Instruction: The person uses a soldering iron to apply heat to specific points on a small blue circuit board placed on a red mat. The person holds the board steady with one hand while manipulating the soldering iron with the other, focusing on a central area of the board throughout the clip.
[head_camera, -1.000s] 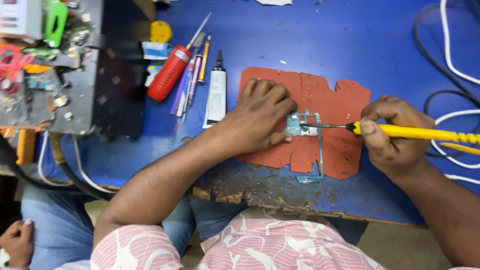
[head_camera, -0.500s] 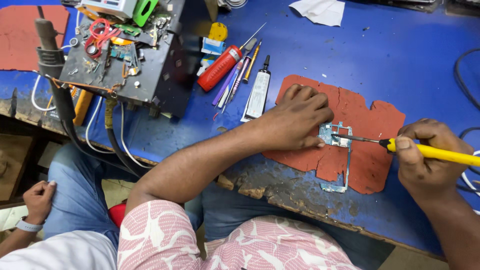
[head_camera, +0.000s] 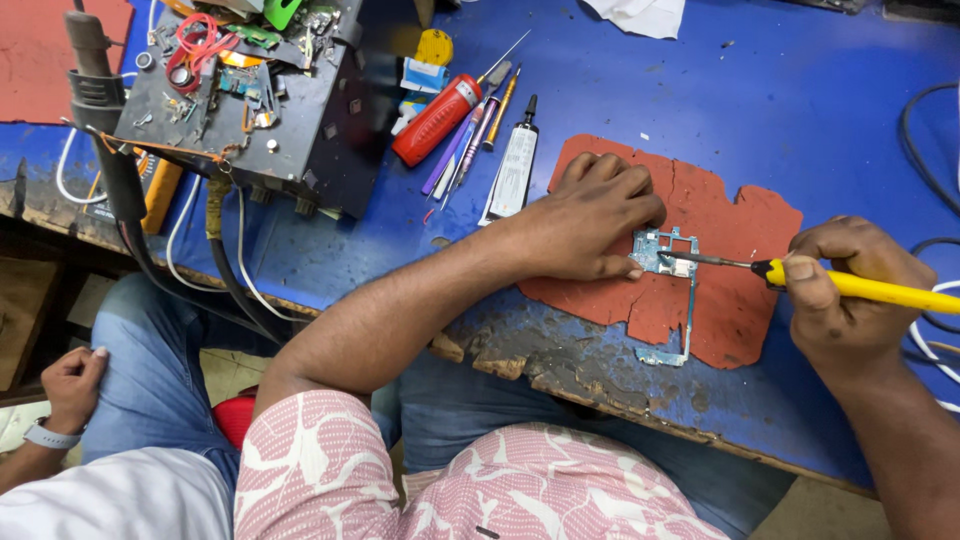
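Soldering iron (head_camera: 850, 285), yellow-handled, gripped in the closed right hand (head_camera: 850, 290), tip touching the small circuit board (head_camera: 665, 255). Board lying on the red mat (head_camera: 740, 300) near the blue bench's (head_camera: 800, 120) front edge. Left hand (head_camera: 590, 225) curled, fingertips pressing the board's left edge. Beyond, just left of the mat: white tube (head_camera: 515, 165), red-handled screwdriver (head_camera: 440, 118).

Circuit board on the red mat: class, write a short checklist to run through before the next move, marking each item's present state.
1. Left hand pins the board: ok.
2. Board lies on the red mat, not on the bare table: ok.
3. Right hand grips the yellow iron at its handle: ok.
4. Tip touches the board: ok.
5. Left fingertips well away from the tip: not ok, close.
6. Tip hot: cannot tell.
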